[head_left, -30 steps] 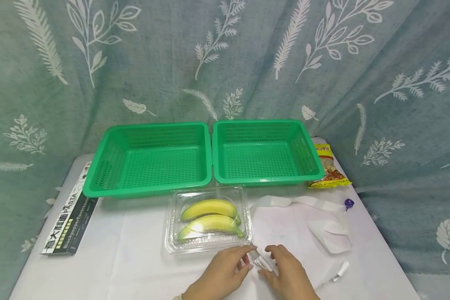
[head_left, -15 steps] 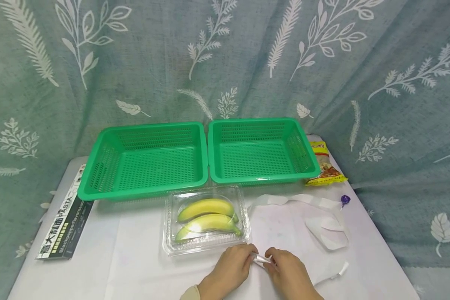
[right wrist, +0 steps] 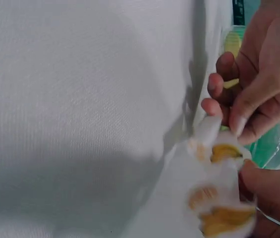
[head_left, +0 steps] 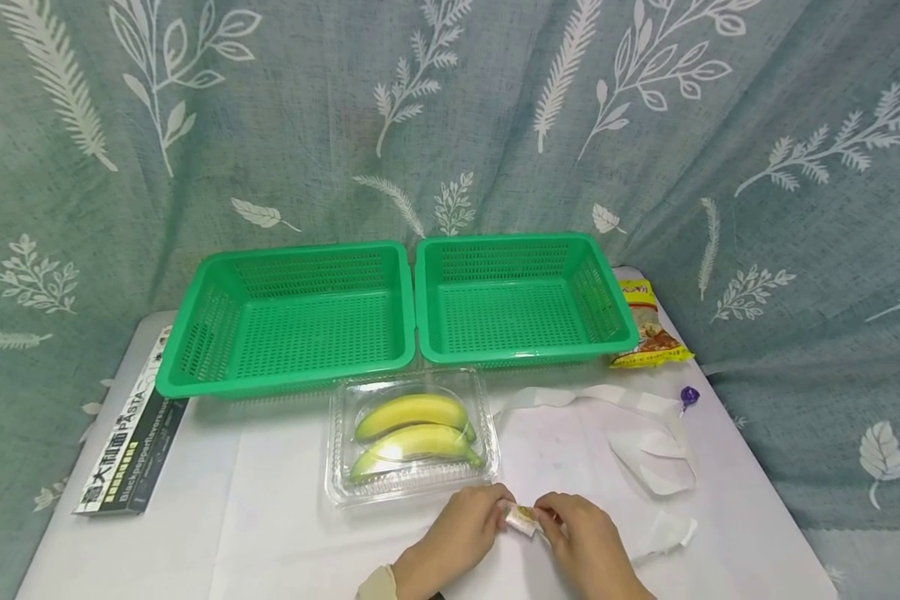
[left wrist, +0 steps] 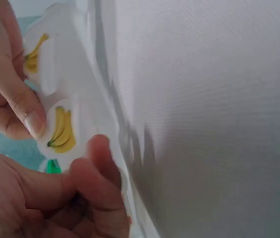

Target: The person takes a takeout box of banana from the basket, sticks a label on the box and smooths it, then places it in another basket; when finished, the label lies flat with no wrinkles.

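Both hands work on a white strip of banana stickers in front of the clear box. My left hand pinches its left end between thumb and fingertips; in the right wrist view this hand is at the upper right. My right hand pinches the other end, its thumb pressing on the strip in the left wrist view. Round banana pictures on the stickers show there. Two bananas lie in the lidded clear plastic box just beyond the hands.
Two green baskets stand at the back. A black and white pasta box lies left, a yellow food packet at the back right. A purple lollipop, loose white backing strip and another white strip end lie right.
The hands have closed in on the sticker strip, which is now turned so a yellow printed spot shows. The head view has shifted slightly; the box and baskets stay put.
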{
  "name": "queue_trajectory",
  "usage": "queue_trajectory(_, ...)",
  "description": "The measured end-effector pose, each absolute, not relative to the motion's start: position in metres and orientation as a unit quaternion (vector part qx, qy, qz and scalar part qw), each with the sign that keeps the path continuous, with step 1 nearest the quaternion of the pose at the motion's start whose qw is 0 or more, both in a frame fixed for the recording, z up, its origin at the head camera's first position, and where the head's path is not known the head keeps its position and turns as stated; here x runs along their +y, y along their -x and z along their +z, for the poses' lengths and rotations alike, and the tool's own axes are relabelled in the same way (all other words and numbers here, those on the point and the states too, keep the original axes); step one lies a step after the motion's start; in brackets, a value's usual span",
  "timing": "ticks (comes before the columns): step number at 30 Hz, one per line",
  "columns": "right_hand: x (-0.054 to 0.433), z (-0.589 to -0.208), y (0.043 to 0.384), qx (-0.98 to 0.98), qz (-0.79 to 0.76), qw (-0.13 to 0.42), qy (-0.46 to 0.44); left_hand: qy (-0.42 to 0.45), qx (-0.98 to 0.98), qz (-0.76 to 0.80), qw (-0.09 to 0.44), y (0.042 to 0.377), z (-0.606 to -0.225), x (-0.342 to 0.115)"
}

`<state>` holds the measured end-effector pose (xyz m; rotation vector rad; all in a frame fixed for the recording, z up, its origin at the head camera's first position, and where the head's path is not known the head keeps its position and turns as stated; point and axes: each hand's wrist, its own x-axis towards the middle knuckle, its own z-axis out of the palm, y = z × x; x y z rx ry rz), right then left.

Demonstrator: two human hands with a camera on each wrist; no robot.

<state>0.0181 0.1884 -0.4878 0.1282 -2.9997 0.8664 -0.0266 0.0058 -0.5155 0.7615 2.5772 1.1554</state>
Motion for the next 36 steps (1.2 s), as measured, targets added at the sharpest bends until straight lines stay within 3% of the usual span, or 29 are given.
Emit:
queue_trajectory(6, 0.191, -0.491, -0.019, -0.952, 0.291, 0.038, -0.081, -0.248, 0.868, 0.410, 0.133, 0.027, -0.516, 0.004)
queue_trajectory(18, 0.188, -0.489, -0.020, -0.964, 0.249, 0.019, -0.089, -0.202, 0.862, 0.448, 0.126, 0.027, -0.516, 0.011)
queue_trajectory(29, 0.190, -0.501, -0.019, -0.938, 0.243, 0.141, -0.204, -0.196, 0.862, 0.451, 0.126, 0.024, -0.517, 0.008)
queue_trajectory(31, 0.191, -0.498, -0.020, -0.932, 0.259, 0.124, -0.222, -0.198, 0.862, 0.449, 0.128, 0.024, -0.518, 0.008)
queue_trajectory(36, 0.194, -0.481, -0.022, -0.903, 0.351, 0.024, -0.245, -0.210, 0.854, 0.452, 0.147, 0.021, -0.517, 0.006)
